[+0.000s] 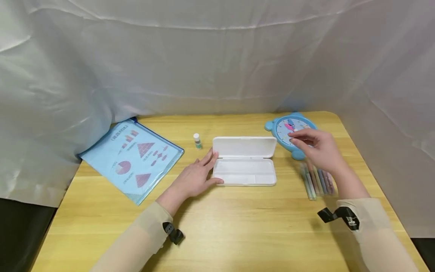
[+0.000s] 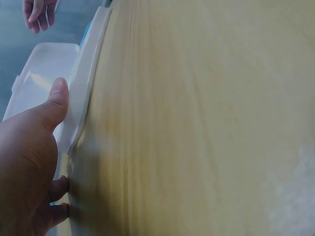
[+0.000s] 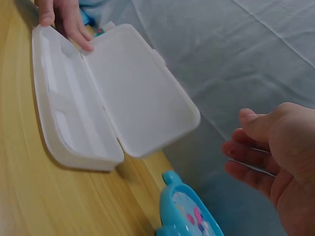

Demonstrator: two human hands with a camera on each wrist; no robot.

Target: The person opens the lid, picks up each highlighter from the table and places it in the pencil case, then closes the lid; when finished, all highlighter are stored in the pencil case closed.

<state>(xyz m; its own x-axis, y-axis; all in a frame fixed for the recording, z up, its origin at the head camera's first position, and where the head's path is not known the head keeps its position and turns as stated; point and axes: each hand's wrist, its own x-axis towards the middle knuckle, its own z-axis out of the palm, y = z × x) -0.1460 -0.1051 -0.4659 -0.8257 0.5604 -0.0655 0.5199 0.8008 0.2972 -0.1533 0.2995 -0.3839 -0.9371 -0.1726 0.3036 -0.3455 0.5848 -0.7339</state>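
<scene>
At white case (image 1: 244,165), left hand (image 1: 194,176) touching left end, thumb spread; near clock (image 1: 285,130), right hand (image 1: 319,149) loosely curled.

My bare left hand (image 1: 193,179) sits just left of the frame's centre, thumb and fingers spread apart. My bare right hand (image 1: 318,149), right of centre, hangs with fingers loosely bent, thumb near fingertips. Both beige-sleeved forearms (image 1: 134,236) slant from the lower corners.

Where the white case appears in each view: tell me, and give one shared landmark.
Head: white case just right of centre, lid up.
Left wrist: white case at upper left.
Right wrist: white case from upper left to centre, lid open.
Shared landmark: left hand, at one end of the case.
</scene>
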